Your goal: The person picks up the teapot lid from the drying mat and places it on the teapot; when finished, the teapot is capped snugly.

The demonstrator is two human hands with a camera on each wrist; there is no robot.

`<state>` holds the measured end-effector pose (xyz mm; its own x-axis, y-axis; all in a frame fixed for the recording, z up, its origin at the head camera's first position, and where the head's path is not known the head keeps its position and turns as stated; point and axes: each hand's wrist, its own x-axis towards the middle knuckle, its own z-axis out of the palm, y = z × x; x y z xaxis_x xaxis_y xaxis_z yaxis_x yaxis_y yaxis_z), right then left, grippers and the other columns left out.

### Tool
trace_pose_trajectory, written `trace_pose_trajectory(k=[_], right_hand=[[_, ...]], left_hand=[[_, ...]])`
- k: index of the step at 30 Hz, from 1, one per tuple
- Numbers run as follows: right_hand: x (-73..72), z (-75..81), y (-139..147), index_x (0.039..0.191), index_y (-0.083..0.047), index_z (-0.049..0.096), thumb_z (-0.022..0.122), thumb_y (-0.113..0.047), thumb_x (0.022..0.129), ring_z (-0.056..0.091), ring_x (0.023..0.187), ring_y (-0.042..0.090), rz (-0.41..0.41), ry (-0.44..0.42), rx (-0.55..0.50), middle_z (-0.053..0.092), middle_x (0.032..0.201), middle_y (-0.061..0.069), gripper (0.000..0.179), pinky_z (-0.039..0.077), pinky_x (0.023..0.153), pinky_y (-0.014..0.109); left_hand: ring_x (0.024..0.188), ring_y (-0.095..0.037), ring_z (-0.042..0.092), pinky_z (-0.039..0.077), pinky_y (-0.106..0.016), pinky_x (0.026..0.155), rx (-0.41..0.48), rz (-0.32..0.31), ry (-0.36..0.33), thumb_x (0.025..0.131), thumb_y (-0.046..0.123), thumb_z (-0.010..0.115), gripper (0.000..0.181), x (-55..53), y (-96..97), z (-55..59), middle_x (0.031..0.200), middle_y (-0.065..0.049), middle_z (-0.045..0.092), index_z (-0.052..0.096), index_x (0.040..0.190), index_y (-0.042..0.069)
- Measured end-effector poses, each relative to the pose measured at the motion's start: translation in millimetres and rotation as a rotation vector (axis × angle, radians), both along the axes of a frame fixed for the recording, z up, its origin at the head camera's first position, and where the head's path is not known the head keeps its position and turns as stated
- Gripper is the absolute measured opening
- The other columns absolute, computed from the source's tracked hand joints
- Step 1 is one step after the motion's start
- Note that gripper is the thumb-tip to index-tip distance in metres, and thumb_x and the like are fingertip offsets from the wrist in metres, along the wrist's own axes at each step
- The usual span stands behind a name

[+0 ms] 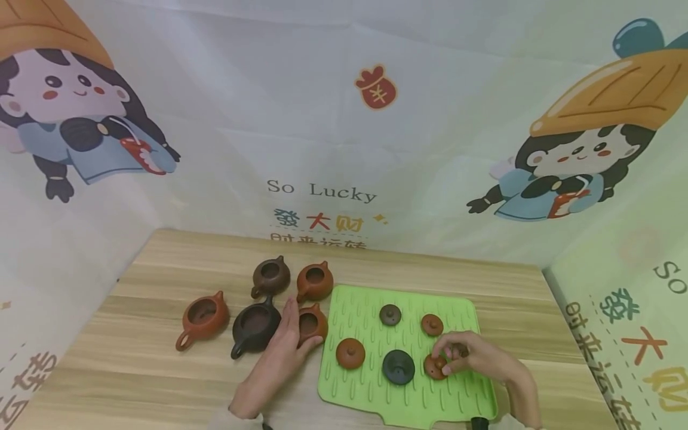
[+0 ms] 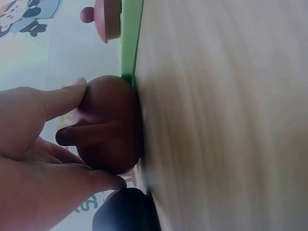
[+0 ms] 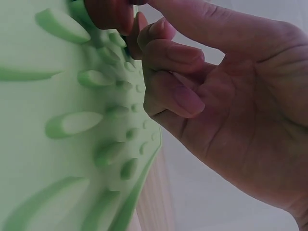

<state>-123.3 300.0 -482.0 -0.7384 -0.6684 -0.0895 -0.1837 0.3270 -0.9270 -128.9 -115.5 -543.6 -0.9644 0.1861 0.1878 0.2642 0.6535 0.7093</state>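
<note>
My left hand holds a small reddish-brown clay teapot by its sides, thumb on one side and fingers on the other. The pot stands lidless on the table against the green mat's left edge; its handle points toward the camera in the left wrist view. Over the mat's right part, my right hand pinches a reddish-brown teapot lid between thumb and fingertip. That lid is at or just above the mat; I cannot tell which. In the right wrist view the other fingers are curled in.
Left of the green mat stand more lidless teapots: black, orange-brown, dark brown and reddish. On the mat lie a black lid, a dark brown lid and reddish lids. Printed cloth walls surround the wooden table.
</note>
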Motion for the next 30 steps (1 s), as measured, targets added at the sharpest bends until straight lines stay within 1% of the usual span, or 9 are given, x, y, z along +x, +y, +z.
trace_pose_trajectory(k=[2,8,14,17,19,23,26,27,30], right_hand=[[0.1,-0.7,0,0.112,0.008,0.072,0.074,0.004,0.095,0.052,0.081,0.008,0.004,0.011,0.003,0.057,0.088,0.011,0.017,0.046,0.072,0.023],[-3.4,-5.8,2,0.110,0.008,0.071,0.074,0.004,0.095,0.052,0.079,0.007,0.017,0.000,-0.010,0.061,0.089,0.007,0.016,0.047,0.071,0.022],[-11.0,-20.0,7,0.112,-0.002,0.073,0.076,-0.001,0.097,0.052,0.080,0.006,0.085,0.035,-0.041,0.061,0.093,-0.008,0.015,0.048,0.069,0.026],[-11.9,-21.7,7,0.111,-0.002,0.073,0.078,-0.003,0.096,0.052,0.080,0.005,0.085,0.028,-0.042,0.060,0.092,-0.008,0.016,0.047,0.069,0.026],[-9.2,-14.9,4,0.109,0.000,0.073,0.078,-0.005,0.095,0.051,0.080,0.005,0.054,-0.026,-0.035,0.059,0.092,-0.008,0.016,0.047,0.070,0.025],[-9.2,-15.1,4,0.110,0.002,0.072,0.075,0.002,0.094,0.051,0.081,0.005,0.062,-0.002,-0.042,0.060,0.093,-0.008,0.016,0.047,0.071,0.024],[-7.3,-14.5,3,0.110,0.006,0.071,0.074,0.006,0.094,0.052,0.080,0.005,0.050,-0.019,-0.042,0.062,0.094,-0.006,0.016,0.047,0.071,0.023],[-5.6,-12.4,2,0.108,0.008,0.070,0.074,0.004,0.094,0.052,0.080,0.006,0.024,-0.054,-0.037,0.062,0.094,-0.005,0.016,0.046,0.072,0.022],[-4.4,-10.0,-1,0.107,0.011,0.069,0.073,0.007,0.093,0.050,0.079,0.008,0.014,-0.059,-0.032,0.061,0.092,-0.001,0.016,0.045,0.072,0.022]], left_hand=[[0.159,-0.059,0.028,0.040,-0.070,0.120,0.011,0.002,-0.002,0.099,0.019,0.083,0.102,0.6,-0.7,0.0,0.170,-0.048,0.019,0.017,0.164,-0.022],[0.158,-0.059,0.030,0.042,-0.070,0.119,0.021,0.011,-0.018,0.100,0.029,0.082,0.105,1.7,-2.1,0.8,0.171,-0.046,0.021,0.016,0.168,-0.017],[0.161,-0.056,0.026,0.037,-0.069,0.123,0.022,-0.004,-0.097,0.098,0.021,0.085,0.107,2.6,-5.2,-0.1,0.173,-0.043,0.017,0.012,0.168,-0.016],[0.160,-0.056,0.028,0.036,-0.070,0.123,0.038,0.001,-0.107,0.097,0.019,0.085,0.106,3.4,-5.5,2.5,0.173,-0.043,0.020,0.015,0.168,-0.017],[0.159,-0.056,0.030,0.036,-0.070,0.123,0.055,0.008,-0.106,0.096,0.019,0.086,0.106,4.2,-5.3,4.8,0.171,-0.043,0.023,0.016,0.168,-0.017],[0.158,-0.056,0.033,0.037,-0.070,0.123,0.079,0.020,-0.104,0.094,0.020,0.088,0.107,4.9,-5.8,5.1,0.170,-0.042,0.027,0.019,0.168,-0.015],[0.156,-0.056,0.037,0.039,-0.069,0.121,0.077,0.031,-0.098,0.093,0.020,0.088,0.106,5.6,-6.1,3.6,0.169,-0.041,0.031,0.022,0.168,-0.015],[0.155,-0.056,0.038,0.040,-0.069,0.121,0.073,0.034,-0.096,0.092,0.021,0.088,0.106,5.8,-6.1,3.0,0.169,-0.041,0.033,0.023,0.167,-0.015],[0.154,-0.055,0.041,0.042,-0.068,0.120,0.070,0.048,-0.089,0.091,0.024,0.089,0.105,5.9,-6.7,0.8,0.167,-0.040,0.037,0.026,0.167,-0.015]])
